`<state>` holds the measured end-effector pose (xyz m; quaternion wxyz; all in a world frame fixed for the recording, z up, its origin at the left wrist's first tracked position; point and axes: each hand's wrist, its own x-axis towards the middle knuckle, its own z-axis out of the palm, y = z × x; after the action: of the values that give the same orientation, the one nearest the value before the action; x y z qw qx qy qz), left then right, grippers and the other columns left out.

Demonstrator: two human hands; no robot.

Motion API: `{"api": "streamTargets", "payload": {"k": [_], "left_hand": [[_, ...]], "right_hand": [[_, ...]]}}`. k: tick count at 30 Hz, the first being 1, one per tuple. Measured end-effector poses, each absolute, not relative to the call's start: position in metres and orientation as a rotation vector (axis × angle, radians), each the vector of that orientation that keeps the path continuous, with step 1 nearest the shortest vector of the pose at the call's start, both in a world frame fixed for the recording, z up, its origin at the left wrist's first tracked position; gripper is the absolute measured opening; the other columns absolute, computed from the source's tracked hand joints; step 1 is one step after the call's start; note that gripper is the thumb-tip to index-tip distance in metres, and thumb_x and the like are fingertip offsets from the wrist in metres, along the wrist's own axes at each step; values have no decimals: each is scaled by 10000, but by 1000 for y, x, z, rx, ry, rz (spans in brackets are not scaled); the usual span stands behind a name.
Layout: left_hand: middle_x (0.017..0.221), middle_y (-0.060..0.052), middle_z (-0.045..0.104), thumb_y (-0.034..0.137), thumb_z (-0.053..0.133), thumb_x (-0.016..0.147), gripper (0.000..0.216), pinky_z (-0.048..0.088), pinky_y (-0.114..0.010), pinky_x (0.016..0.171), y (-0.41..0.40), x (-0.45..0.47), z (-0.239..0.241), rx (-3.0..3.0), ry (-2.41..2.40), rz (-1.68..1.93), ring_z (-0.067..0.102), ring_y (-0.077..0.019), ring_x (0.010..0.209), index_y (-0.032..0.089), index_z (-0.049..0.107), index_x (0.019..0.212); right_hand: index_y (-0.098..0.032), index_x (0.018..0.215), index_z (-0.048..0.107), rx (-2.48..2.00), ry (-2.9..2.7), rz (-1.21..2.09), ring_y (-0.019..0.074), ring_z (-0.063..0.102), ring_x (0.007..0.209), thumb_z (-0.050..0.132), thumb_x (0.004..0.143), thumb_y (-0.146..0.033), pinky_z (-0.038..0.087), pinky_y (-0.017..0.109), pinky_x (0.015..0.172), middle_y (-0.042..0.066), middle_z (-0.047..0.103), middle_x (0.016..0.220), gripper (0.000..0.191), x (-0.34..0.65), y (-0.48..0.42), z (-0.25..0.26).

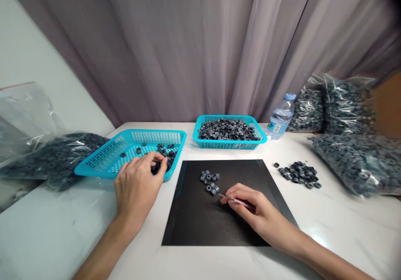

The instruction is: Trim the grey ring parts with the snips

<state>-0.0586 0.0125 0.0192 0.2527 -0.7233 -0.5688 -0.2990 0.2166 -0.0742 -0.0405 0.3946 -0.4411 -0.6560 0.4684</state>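
My left hand point(139, 179) reaches over the near right corner of a teal basket point(109, 156) that holds a few grey rings; its fingers are curled over the rings there, and what they hold is hidden. My right hand point(250, 209) rests on a black mat point(194, 217) and pinches a thin pink tool point(233, 198), whose tip points at a small cluster of grey rings point(210, 182) on the mat.
A second teal basket point(230, 144) heaped with grey rings stands at the back. A water bottle point(280, 123) is beside it. A loose pile of rings point(299, 174) lies right of the mat. Clear bags of rings sit at right point(354, 159) and left point(53, 154).
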Motion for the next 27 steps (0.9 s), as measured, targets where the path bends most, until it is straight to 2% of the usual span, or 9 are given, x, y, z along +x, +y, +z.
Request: {"api": "streamTargets", "payload": {"k": [6,10,13,15,21,24,27], "left_hand": [[979,-103,755,276,605,983,113,419,-436,809,12,-55,24,-1989,-1414,-881,651,-322,900,205,687,953],[973,-54,724,233,684,948,38,442,-413,873,-5,-30,15,-2394,-1068,-1070,659,-262,938,219,670,980],[1026,-38,714,238,762,896,210,472,-400,918,-23,-7,-3,-2733,-1043,-1172,667,-239,979,223,644,1070],[1053,-34,713,224,778,884,293,509,-375,909,-32,4,-14,-2918,-1058,-1208,670,-225,984,228,630,1137],[972,-10,712,125,674,948,173,568,-289,828,-34,9,-23,-3120,-1176,-1422,684,-167,880,238,676,1079],[980,-12,720,107,711,920,221,576,-274,817,-31,5,-21,-3146,-1129,-1449,685,-160,871,234,690,1100],[996,-19,733,80,714,910,254,584,-271,833,-30,5,-19,-3161,-1045,-1445,692,-157,872,222,692,1120]], "right_hand": [[-216,1050,766,-1112,-1554,1218,191,596,928,556,1025,-447,442,299,800,60,667,1071,313,218,-70,-39],[-228,1118,775,-1073,-1540,1220,179,563,856,569,1012,-473,426,284,711,58,683,1063,337,222,-67,-37],[-249,1158,773,-1032,-1512,1249,170,548,831,580,1005,-479,399,269,642,60,682,1116,337,224,-66,-37],[-260,1171,773,-1007,-1497,1272,169,550,836,587,1001,-481,398,265,629,64,678,1145,334,225,-67,-38],[-260,1179,777,-974,-1482,1321,151,525,787,596,997,-479,411,260,611,69,656,1133,337,225,-67,-36],[-255,1181,776,-954,-1460,1333,135,487,723,606,996,-467,415,264,625,37,626,940,328,226,-68,-36],[-232,1185,772,-980,-1441,1333,137,452,671,617,988,-479,410,279,641,-6,524,728,352,228,-68,-38]]}}
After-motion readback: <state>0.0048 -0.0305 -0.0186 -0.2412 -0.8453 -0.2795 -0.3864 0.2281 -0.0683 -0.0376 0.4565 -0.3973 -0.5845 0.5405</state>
